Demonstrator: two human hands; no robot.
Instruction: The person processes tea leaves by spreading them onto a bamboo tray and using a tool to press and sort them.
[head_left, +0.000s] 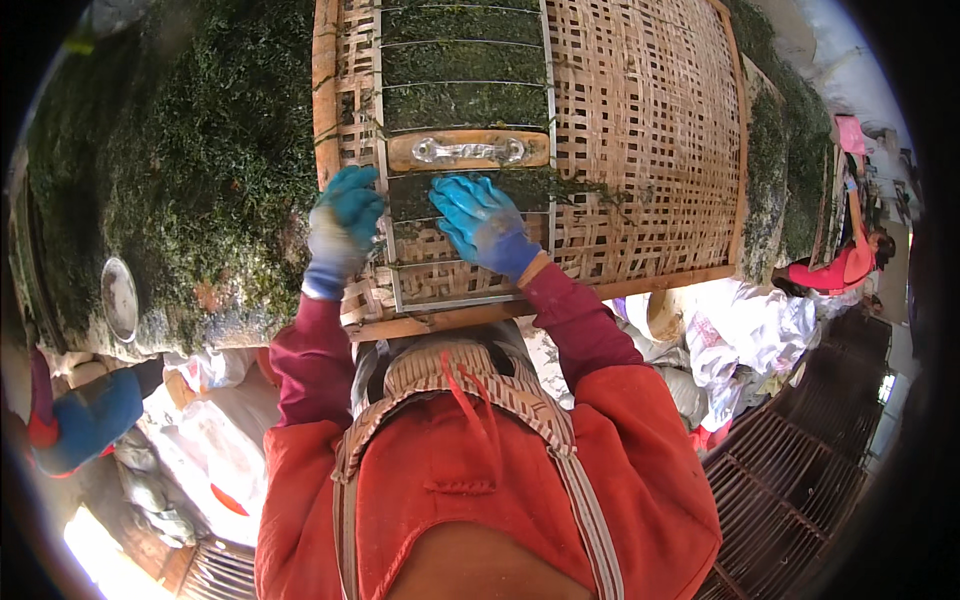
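Observation:
My right hand (480, 222), in a blue coated glove, lies palm down with its fingers stretched out on a thin layer of dark green stringy plant matter (455, 105). That layer fills the upper part of a narrow metal frame (551, 220) with thin crossbars; bare weave shows near its lower end. My left hand (347, 215), gloved alike, is at the frame's left side, by the loose green heap. Its fingers are blurred, and I cannot tell what they hold. Just above my right hand, a wooden block (400, 152) with a clear handle rests across the frame.
The frame lies on a woven bamboo tray (650, 130) with a wooden rim. Loose greenery (215, 130) is heaped at the left, with a round metal-rimmed dish (120, 300) in it. White sacks (750, 325) lie lower right. Another person (840, 260) works at the far right; a blue sleeve (95, 420) shows at left.

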